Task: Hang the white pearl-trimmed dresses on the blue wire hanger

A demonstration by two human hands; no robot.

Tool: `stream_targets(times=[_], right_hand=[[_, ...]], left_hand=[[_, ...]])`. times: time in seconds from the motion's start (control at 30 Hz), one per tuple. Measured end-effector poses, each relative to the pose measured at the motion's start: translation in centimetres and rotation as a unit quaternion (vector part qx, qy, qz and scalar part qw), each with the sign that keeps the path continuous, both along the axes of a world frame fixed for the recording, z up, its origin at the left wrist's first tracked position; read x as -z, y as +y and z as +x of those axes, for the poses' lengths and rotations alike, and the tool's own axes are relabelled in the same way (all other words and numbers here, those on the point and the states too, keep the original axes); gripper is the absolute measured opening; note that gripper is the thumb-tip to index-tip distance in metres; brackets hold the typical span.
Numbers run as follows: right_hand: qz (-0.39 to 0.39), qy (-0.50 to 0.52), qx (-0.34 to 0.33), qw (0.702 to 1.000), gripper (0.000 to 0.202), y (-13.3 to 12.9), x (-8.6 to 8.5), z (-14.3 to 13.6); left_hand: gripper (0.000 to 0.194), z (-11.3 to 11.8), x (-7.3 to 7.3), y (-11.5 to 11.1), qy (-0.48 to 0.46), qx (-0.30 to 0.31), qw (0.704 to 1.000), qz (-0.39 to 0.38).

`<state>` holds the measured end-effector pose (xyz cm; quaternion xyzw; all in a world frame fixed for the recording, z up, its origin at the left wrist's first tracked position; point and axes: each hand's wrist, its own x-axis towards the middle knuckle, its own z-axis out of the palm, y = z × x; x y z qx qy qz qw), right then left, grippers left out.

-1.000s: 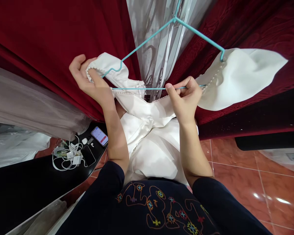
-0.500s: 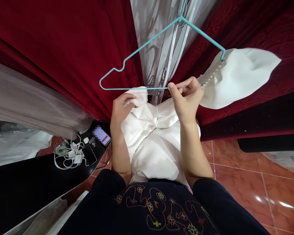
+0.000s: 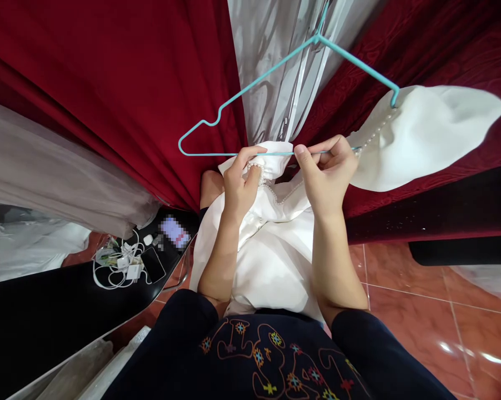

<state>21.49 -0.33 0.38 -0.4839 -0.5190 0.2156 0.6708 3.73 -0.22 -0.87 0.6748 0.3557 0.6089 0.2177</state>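
Note:
A white dress [image 3: 271, 261] with pearl-beaded edging lies across my lap. Above it is a light-blue clothes hanger [image 3: 271, 73], its hook running out of the top of the view. My right hand [image 3: 331, 172] grips the hanger's bottom bar, thumb on the near side. At the hanger's right end, a white puffed sleeve [image 3: 429, 139] with a row of pearls hangs from the notch. My left hand [image 3: 243, 180] pinches the beaded edge of the other sleeve [image 3: 279, 158], close to the hanger's bar. That sleeve is off the hanger's left notch.
Dark red curtains [image 3: 150, 83] hang ahead, with sheer white fabric [image 3: 267, 66] between them. On my left, a black table [image 3: 67, 294] bears tangled white cables [image 3: 119, 264], a dark phone [image 3: 153, 264] and a lit phone [image 3: 174, 230]. Red floor tiles [image 3: 417, 311] show at right.
My left hand has moved right and up with the left sleeve, bringing it against the hanger's bar. The hanger and my right hand have shifted slightly right.

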Motion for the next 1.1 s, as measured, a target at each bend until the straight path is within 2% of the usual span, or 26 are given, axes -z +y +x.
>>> stream_targets(times=[0.17,0.23,0.3,0.4,0.43,0.5,0.57,0.63,0.67,0.77,0.83,0.87,0.97,1.1], right_hand=[[-0.019,-0.022,-0.033,0.999,0.036,-1.2,-0.9,0.7],[0.007,-0.033,0.014,0.999,0.033,-1.7,-1.5,1.3],[0.08,-0.069,0.108,0.989,0.032,-1.7,-1.9,2.4],[0.182,-0.201,0.229,0.935,0.052,-0.5,-1.9,4.9],[0.2,-0.239,0.248,0.917,0.062,0.0,-1.7,5.9],[0.219,-0.275,0.242,0.904,0.071,1.2,-1.4,7.5],[0.241,-0.278,0.201,0.908,0.059,2.0,-1.3,8.8],[0.242,-0.265,0.174,0.917,0.036,2.5,-1.6,9.5],[0.232,-0.249,0.176,0.924,0.027,2.7,-2.0,9.9],[0.16,-0.206,0.211,0.942,0.019,3.1,-3.5,10.8],[0.117,-0.206,0.243,0.941,0.007,3.4,-4.3,11.7],[0.101,-0.211,0.255,0.938,0.008,3.7,-4.5,12.3],[0.122,-0.191,0.273,0.935,0.022,4.3,-4.0,13.9],[0.229,-0.142,0.293,0.917,0.032,4.0,-1.1,15.4]], left_hand=[[0.033,-0.2,-0.8,-0.2,0.014,0.016,1.0,0.022],[0.031,-0.3,-1.0,-0.2,0.014,0.023,0.999,0.021],[0.029,-0.5,-1.2,-0.2,0.003,0.029,1.0,0.012],[0.025,-0.6,-1.4,-0.2,0.0,0.024,1.0,-0.008],[0.024,-0.6,-1.4,-0.2,0.002,0.019,1.0,-0.014],[0.022,-0.6,-1.4,-0.3,0.01,0.013,1.0,-0.021],[0.022,-0.6,-1.5,-0.4,0.021,0.012,0.999,-0.022],[0.025,-0.7,-1.5,-0.6,0.031,0.003,0.999,-0.017],[0.026,-0.8,-1.5,-0.6,0.033,-0.005,0.999,-0.01],[0.031,-1.0,-1.4,-0.6,0.031,-0.027,0.999,0.017],[0.032,-1.0,-1.3,-0.5,0.034,-0.033,0.998,0.029],[0.032,-1.0,-1.3,-0.5,0.037,-0.037,0.998,0.03],[0.03,-0.9,-1.1,-0.4,0.047,-0.046,0.997,0.027],[0.023,-0.7,-1.1,-0.5,0.03,-0.036,0.998,0.035]])
